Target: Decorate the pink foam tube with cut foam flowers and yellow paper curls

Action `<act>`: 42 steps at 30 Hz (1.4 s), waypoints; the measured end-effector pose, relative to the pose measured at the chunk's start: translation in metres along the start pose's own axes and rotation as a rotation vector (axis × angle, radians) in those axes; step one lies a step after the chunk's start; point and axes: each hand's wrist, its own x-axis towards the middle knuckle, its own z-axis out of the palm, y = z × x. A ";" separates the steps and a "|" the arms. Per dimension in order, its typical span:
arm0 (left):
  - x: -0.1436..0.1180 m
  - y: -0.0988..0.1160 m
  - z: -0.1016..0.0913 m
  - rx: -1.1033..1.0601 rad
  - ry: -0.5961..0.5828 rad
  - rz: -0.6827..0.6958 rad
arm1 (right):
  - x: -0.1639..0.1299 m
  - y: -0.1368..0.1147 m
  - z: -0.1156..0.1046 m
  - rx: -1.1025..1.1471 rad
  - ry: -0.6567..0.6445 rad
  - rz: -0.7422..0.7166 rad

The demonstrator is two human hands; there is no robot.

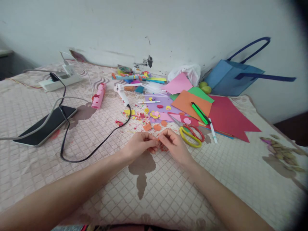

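Low over the quilted cloth, my left hand [141, 145] and my right hand [175, 146] meet fingertip to fingertip. Both are closed in a pinch on a small orange paper piece [158, 140], mostly hidden by the fingers. Just beyond the fingertips lie orange paper cutouts [157, 127]. To the right of my right hand rest scissors [190, 141] with yellow and red handles. Paper scraps [139, 117] and a yellow paper flower [154, 114] with a pink centre are scattered farther back, partly on a purple sheet [165, 101].
A white glue gun [121, 94] trails a black cord [96, 149] across the left. A phone or tablet [45, 126], power strip [60, 82] and pink paper roll [98, 96] lie there too. Coloured sheets [231, 118], a green cutter [200, 113] and a blue bag [231, 78] occupy the right.
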 end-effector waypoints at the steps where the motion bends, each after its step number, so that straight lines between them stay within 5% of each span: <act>1: 0.000 0.000 0.000 -0.019 0.000 -0.012 | 0.001 0.002 -0.002 0.041 -0.019 0.021; 10: 0.002 -0.003 -0.003 -0.077 -0.054 -0.032 | 0.000 0.004 -0.003 0.022 -0.011 0.044; 17: 0.000 -0.005 -0.001 0.136 -0.050 0.177 | 0.000 0.002 -0.005 -0.058 -0.041 -0.006; 24: 0.000 -0.005 0.000 0.100 -0.096 0.198 | 0.003 0.005 -0.013 0.097 -0.137 0.048; 31: -0.003 -0.006 0.000 0.367 -0.041 0.306 | 0.000 -0.001 -0.009 -0.098 -0.101 -0.036; 37: -0.003 -0.004 0.002 -0.014 -0.093 0.057 | 0.001 0.002 -0.014 0.048 -0.156 0.068; 42: -0.002 -0.004 0.002 -0.037 -0.094 0.000 | 0.000 0.001 -0.015 0.051 -0.173 0.087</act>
